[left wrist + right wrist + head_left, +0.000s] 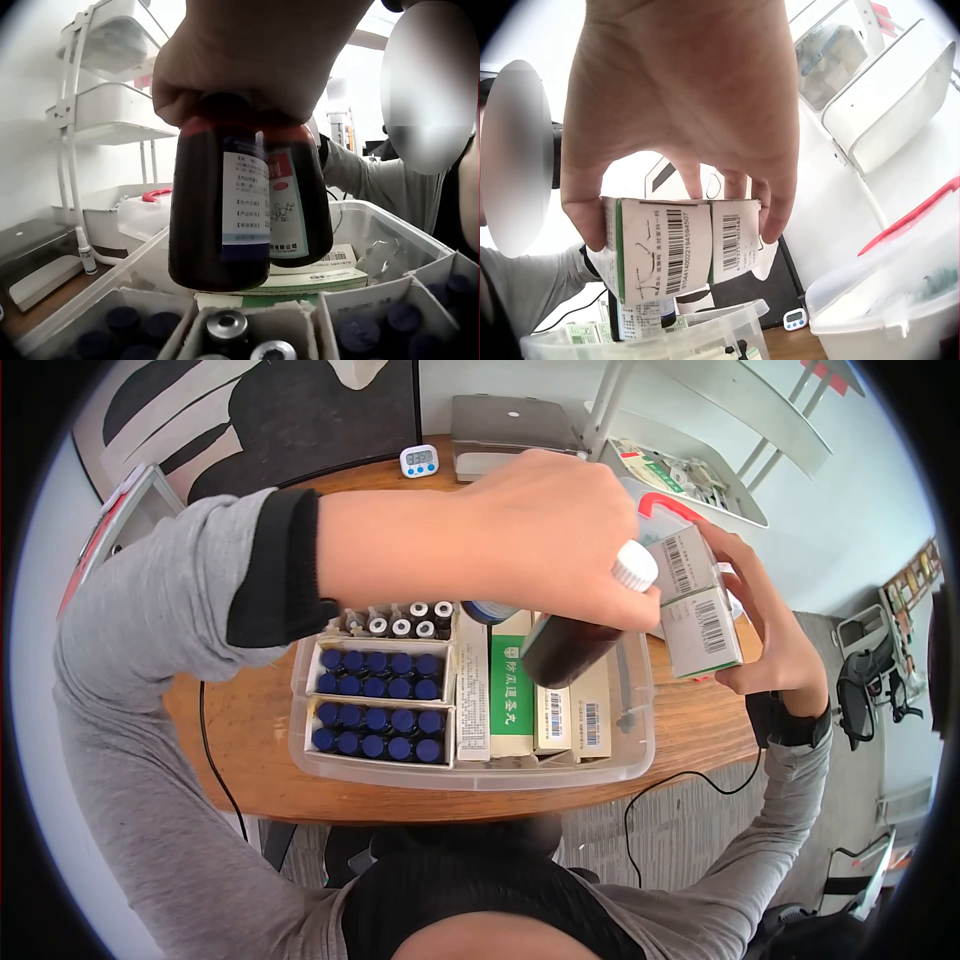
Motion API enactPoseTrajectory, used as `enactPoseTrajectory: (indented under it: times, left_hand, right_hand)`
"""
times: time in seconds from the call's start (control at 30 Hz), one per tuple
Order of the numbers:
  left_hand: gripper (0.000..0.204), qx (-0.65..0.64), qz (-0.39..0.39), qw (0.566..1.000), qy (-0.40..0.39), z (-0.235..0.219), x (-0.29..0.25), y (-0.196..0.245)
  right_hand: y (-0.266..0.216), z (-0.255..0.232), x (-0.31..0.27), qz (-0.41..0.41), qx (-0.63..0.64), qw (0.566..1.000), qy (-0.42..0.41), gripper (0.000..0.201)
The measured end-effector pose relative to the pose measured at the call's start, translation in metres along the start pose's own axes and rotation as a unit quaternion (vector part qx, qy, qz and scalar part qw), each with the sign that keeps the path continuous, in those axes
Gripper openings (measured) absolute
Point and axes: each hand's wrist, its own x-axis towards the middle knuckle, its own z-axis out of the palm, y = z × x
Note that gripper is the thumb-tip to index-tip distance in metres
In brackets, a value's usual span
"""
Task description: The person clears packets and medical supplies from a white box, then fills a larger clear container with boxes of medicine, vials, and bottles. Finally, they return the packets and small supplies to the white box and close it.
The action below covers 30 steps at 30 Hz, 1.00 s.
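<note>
My left hand (560, 525) grips two dark brown medicine bottles by their upper ends. One bottle (570, 650) has a white cap and tilts over the clear plastic bin (640, 745); the second, with a blue-and-white label (246, 199), hangs beside it in the left wrist view. Two small white medicine boxes (690, 600) with barcodes are held side by side between the thumb and fingers of my right hand (775, 620), off the bin's right side. In the bin are blue-capped vials (375, 730), silver-capped vials (400, 627) and a green-and-cream medicine box (512, 680).
The bin stands on a wooden table (240, 760). Behind it are a white timer (419, 460), a grey printer-like device (515, 425) and a container with a red handle (911, 217). A white shelf cart (105, 112) rises at the back; a black cable (690, 775) hangs past the table edge.
</note>
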Motion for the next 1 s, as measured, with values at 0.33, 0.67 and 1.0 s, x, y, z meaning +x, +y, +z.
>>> enactPoseTrajectory:
  times: [0.33,0.67,1.0]
  left_hand:
    - [0.037,0.133,0.307,0.934,0.123,0.046,0.028,0.007]
    - [0.02,0.347,0.414,0.84,0.047,0.052,-0.015,0.015]
    - [0.016,0.245,0.376,0.892,0.043,0.069,-0.003,0.005]
  right_hand:
    - [0.003,-0.021,-0.031,0.018,0.056,0.99,0.125,0.118]
    - [0.015,-0.019,-0.036,0.0,0.045,0.995,0.093,0.116]
    - [0.011,-0.015,-0.031,-0.019,-0.02,0.999,0.042,0.114]
